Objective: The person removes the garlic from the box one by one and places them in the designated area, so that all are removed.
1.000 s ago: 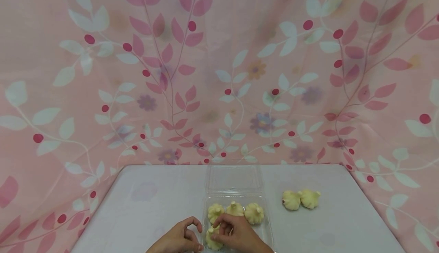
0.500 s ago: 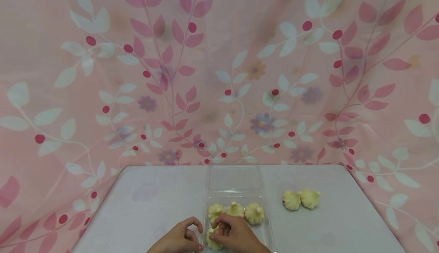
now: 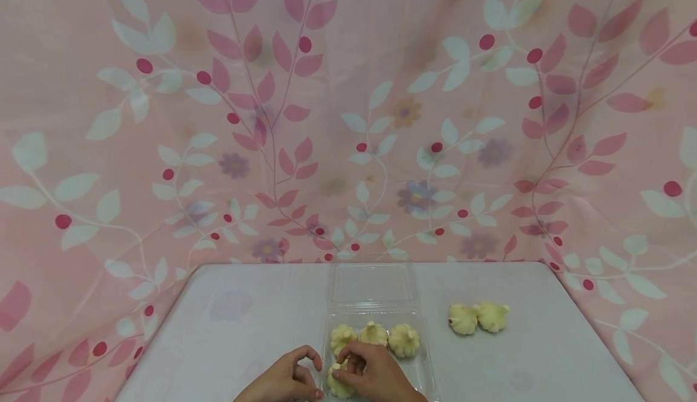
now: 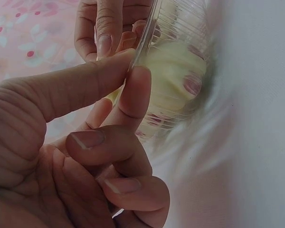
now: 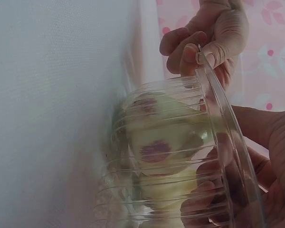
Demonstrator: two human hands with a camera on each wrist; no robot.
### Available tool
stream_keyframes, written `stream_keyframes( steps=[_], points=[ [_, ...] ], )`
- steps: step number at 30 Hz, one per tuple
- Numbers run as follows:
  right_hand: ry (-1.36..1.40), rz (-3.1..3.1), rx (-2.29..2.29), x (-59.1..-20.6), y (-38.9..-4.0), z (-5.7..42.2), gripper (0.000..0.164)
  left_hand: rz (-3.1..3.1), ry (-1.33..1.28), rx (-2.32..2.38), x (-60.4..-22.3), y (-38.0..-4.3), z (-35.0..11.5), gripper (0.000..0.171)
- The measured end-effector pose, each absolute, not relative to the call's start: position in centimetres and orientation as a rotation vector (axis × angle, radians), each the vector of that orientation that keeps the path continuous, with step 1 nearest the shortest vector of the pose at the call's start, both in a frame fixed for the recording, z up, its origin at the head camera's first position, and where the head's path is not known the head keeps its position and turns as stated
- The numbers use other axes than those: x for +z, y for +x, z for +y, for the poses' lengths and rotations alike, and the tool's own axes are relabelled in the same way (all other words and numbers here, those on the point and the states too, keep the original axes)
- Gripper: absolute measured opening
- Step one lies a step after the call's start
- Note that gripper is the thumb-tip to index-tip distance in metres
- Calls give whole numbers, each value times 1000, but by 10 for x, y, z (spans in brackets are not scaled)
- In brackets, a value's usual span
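A clear plastic clamshell box (image 3: 427,372) lies with its lid folded back on the table, holding several cream-coloured garlic bulbs. Three bulbs form its back row, one of them the right-hand bulb (image 3: 404,339). My left hand (image 3: 285,378) pinches the box's left rim (image 4: 145,40) between thumb and forefinger, its other fingers curled. Over the box, my right hand (image 3: 378,375) holds the front left garlic bulb (image 3: 339,384) with thumb and fingers near its stem. Through the ribbed wall, the right wrist view shows purple patches on a garlic bulb (image 5: 156,142).
Two more garlic bulbs (image 3: 479,317) lie side by side on the white table (image 3: 245,311), right of the box. The transparent lid (image 3: 373,284) reaches toward the table's back edge. Behind hangs a pink floral curtain (image 3: 337,117).
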State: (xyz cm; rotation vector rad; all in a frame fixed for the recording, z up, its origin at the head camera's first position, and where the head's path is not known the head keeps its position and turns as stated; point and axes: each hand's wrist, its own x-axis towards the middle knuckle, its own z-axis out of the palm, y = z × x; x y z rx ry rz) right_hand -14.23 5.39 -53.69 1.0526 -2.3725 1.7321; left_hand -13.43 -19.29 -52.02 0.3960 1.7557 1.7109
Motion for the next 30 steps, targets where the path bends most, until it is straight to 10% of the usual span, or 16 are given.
stream_keyframes(
  steps=[30],
  points=[
    [940, -2294, 1880, -518, -143, 78, 13, 1771, 385, 1702, -525, -135, -194, 42]
  ],
)
